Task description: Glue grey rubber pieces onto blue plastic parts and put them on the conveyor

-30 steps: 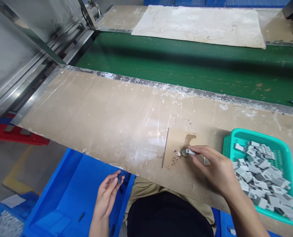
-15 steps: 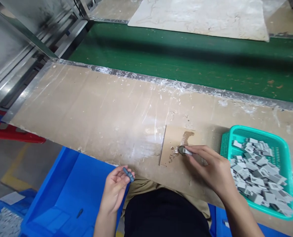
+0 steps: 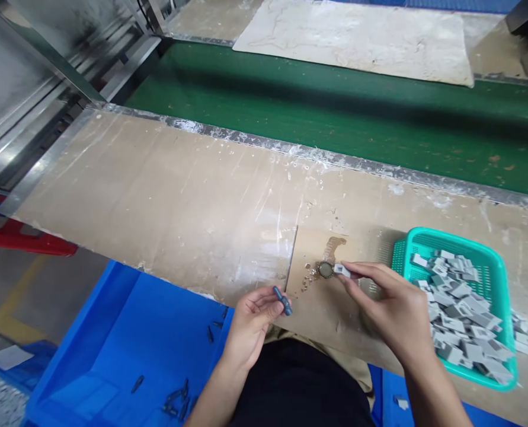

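The right hand (image 3: 392, 308) is pinching a small grey piece (image 3: 342, 270) between thumb and fingertips and holding its tip against a round cap (image 3: 325, 270), which looks like a shallow dish of glue; wet drips and a brown smear beside it on the surface (image 3: 179, 201) suggest the cap is sitting there so pieces can be dipped within easy reach. The piece is sticking out just past the fingertips, to their left, touching the cap's rim. The left hand (image 3: 250, 323) is closing its fingers on a short dark pin (image 3: 282, 300), gripping it by one end so the other end is pointing up and right, free toward the cap; the pin is lying at the fingertips, just over the near edge of the surface and near the grey piece but still apart from it. A teal basket (image 3: 450, 243) heaped with more grey pieces is standing just beside the right wrist, probably as the supply. A blue bin (image 3: 125, 344) below the surface, under the left forearm, is holding several loose dark pins. A green belt (image 3: 335, 112) is running along the far side.
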{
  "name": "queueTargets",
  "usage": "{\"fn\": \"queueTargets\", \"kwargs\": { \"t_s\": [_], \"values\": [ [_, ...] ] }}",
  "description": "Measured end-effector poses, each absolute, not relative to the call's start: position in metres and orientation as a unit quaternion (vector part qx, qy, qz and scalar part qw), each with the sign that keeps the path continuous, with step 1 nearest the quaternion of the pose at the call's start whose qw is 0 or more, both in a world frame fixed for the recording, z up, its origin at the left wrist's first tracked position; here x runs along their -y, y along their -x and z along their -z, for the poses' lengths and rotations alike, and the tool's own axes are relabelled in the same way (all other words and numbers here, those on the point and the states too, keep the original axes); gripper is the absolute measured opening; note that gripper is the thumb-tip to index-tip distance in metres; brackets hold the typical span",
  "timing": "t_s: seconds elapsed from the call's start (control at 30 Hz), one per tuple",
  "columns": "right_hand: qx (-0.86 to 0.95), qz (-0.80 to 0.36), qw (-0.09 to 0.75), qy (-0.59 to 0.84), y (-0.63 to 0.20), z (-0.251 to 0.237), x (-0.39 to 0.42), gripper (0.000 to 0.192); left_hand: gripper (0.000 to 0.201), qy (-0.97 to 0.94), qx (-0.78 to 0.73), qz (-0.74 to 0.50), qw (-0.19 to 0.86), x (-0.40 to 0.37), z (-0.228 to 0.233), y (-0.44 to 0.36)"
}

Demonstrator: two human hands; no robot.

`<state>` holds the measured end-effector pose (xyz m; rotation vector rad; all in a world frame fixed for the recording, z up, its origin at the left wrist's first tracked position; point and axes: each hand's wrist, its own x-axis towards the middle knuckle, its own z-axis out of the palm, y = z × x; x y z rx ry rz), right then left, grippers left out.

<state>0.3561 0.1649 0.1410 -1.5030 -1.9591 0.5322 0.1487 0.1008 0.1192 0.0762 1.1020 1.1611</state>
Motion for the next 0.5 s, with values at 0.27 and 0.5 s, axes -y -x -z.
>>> {"fn": "queueTargets", "kwargs": {
  "t_s": [0.27,0.5],
  "values": [
    [0.674,-0.269,0.327,0.605,-0.352,-0.171,-0.155,0.016,0.028,-0.034,-0.476,-0.528,0.702,-0.125,-0.131,-0.19],
    [0.631,-0.358,0.344,0.597,-0.349,-0.181,-0.144,0.02,0.023,-0.061,-0.435,-0.559,0.703,-0.136,-0.141,-0.206]
  ]
}}
